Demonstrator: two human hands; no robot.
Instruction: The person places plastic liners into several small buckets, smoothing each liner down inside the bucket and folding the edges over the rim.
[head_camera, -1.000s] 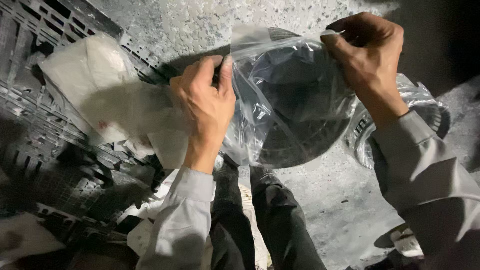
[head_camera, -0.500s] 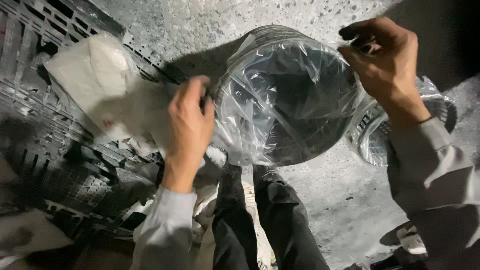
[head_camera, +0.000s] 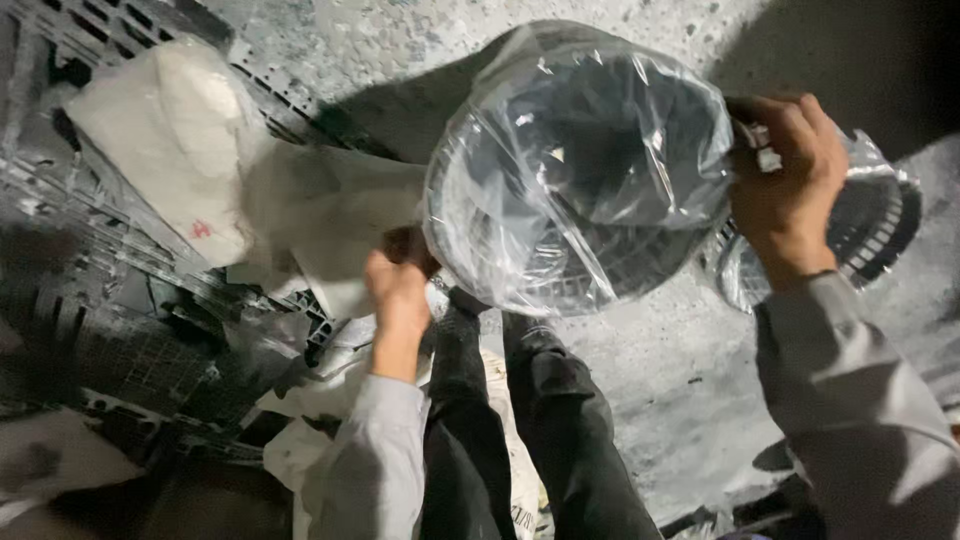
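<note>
Left hand (head_camera: 400, 285) at 7 o'clock, fingers curled on lower rim of bagged fan grille (head_camera: 575, 170). Right hand (head_camera: 785, 175) at 3 o'clock, fist pinching plastic. Grille held mid-air, concave face probably toward camera, tilted.

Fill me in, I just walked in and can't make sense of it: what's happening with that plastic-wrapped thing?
A person is holding a round black fan grille that sits inside a clear plastic bag, lifted above a concrete floor. The left hand has a grip on the grille's lower left edge, and the right hand clutches the bag at the right side. A second bagged grille lies behind the right hand. White bags rest on a dark plastic crate to the left.
</note>
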